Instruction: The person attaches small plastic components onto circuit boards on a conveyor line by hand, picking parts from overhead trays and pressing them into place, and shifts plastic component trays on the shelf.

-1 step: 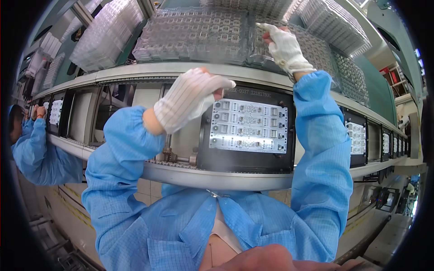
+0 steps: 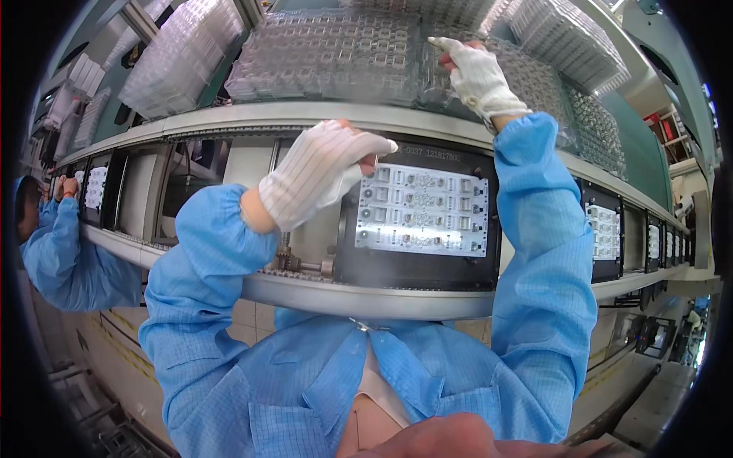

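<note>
My left hand [image 2: 324, 169], in a white striped glove with some bare fingertips, hangs over the upper left corner of a black carrier plate [image 2: 416, 273]. Its fingers are closed together; whatever they may hold is too small to make out. On that plate lies a white circuit board panel [image 2: 424, 211] with rows of small metal parts. Farther off, my right hand [image 2: 481, 76], gloved in white too, reaches over a clear plastic blister tray [image 2: 527, 80]. Index finger and thumb come close together there, and I cannot see what is between them.
Another large clear tray of small parts [image 2: 324, 61] lies beside it. Stacks of clear trays stand at the far left [image 2: 183, 57] and far right [image 2: 569, 42]. A conveyor rail [image 2: 366, 305] runs across, carrying more boards [image 2: 605, 231]. At left works another person in a blue sleeve [image 2: 65, 252].
My right hand has shifted very slightly away and to the left over the tray. My left hand stays nearly where it was, above the carrier plate's corner.
</note>
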A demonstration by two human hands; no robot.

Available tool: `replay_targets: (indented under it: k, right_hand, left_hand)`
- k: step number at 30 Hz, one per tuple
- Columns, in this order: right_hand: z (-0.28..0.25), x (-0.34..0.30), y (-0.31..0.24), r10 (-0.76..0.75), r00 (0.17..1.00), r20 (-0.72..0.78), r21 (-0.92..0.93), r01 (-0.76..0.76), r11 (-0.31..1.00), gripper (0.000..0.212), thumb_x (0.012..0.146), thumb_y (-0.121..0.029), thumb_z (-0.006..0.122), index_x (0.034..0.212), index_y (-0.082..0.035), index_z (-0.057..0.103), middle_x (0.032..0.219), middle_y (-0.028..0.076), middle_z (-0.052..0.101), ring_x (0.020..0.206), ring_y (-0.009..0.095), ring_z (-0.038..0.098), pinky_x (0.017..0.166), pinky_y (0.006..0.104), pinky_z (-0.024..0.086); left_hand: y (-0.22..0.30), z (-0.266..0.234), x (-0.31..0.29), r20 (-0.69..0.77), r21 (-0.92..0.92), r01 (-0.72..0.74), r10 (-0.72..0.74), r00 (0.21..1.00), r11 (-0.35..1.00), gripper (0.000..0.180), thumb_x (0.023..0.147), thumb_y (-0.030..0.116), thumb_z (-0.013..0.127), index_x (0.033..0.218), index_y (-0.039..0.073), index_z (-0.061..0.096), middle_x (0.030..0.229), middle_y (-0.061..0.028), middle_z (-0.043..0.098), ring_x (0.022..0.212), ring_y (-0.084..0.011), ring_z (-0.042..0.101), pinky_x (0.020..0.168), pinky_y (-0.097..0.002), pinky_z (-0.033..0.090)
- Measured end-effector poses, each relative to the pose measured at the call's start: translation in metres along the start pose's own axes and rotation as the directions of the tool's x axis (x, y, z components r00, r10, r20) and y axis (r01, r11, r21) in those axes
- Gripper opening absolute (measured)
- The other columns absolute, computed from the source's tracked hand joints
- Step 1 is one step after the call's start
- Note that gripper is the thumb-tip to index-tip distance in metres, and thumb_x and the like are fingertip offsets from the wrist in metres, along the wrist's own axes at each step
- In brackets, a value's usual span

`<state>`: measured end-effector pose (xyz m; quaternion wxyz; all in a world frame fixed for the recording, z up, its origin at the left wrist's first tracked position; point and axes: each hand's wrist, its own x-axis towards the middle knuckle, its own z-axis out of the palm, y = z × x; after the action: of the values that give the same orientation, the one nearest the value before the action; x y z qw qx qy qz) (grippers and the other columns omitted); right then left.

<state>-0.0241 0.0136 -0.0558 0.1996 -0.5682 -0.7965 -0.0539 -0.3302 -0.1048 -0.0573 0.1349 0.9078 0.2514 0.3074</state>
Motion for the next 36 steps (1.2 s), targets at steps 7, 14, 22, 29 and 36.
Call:
replay_targets:
  k: [7,14,22,29,36]
  right_hand:
    - [0.010,0.017,-0.009,-0.096,0.995,-0.030,-0.171,0.089,0.981,0.038,0.085,-0.012,0.061,0.122,-0.013,0.066,0.088,0.018,0.068,0.088,0.038,0.066,0.079,0.0471,0.054]
    - [-0.013,-0.037,-0.050,-0.150,0.978,-0.146,0.086,0.164,0.983,0.039,0.085,-0.003,0.063,0.123,-0.016,0.066,0.084,0.006,0.069,0.083,0.027,0.067,0.077,0.0435,0.054]
    - [-0.029,-0.128,-0.061,-0.226,0.956,-0.186,0.138,0.253,0.958,0.046,0.079,0.003,0.066,0.123,-0.009,0.063,0.086,0.006,0.069,0.087,0.026,0.065,0.081,0.0381,0.050]
    - [-0.037,-0.181,-0.051,0.360,0.929,-0.086,0.458,-0.284,0.842,0.041,0.082,0.002,0.065,0.123,-0.006,0.067,0.090,0.006,0.068,0.090,0.020,0.065,0.081,0.0320,0.053]
    - [0.008,-0.203,-0.032,0.612,0.766,-0.197,0.645,-0.369,0.669,0.031,0.091,-0.015,0.072,0.119,-0.002,0.067,0.100,0.006,0.068,0.091,0.012,0.062,0.083,0.0273,0.051]
  left_hand:
    - [0.036,0.017,-0.028,0.101,-0.020,0.083,-0.080,0.992,0.996,0.029,0.081,0.007,0.067,0.110,0.010,0.066,0.079,-0.0037,0.066,0.080,-0.0259,0.063,0.076,-0.0380,0.050]
    - [0.049,0.029,-0.045,0.198,-0.020,0.022,-0.018,0.980,1.000,0.038,0.080,0.006,0.067,0.116,0.013,0.062,0.082,-0.0037,0.063,0.084,-0.0247,0.060,0.076,-0.0371,0.048]
    - [0.062,0.027,-0.047,0.285,0.122,0.007,-0.041,0.958,0.993,0.045,0.076,0.004,0.067,0.120,0.013,0.061,0.085,-0.0047,0.063,0.087,-0.0262,0.060,0.077,-0.0386,0.046]
    - [0.058,0.030,-0.046,0.298,0.103,0.015,-0.046,0.953,0.995,0.040,0.080,0.003,0.062,0.119,0.008,0.064,0.083,-0.0046,0.061,0.086,-0.0269,0.059,0.080,-0.0377,0.046]
    - [0.056,0.022,-0.043,0.337,0.092,-0.022,-0.010,0.941,0.996,0.040,0.081,0.004,0.066,0.119,0.013,0.061,0.082,-0.0054,0.064,0.086,-0.0260,0.060,0.080,-0.0386,0.046]
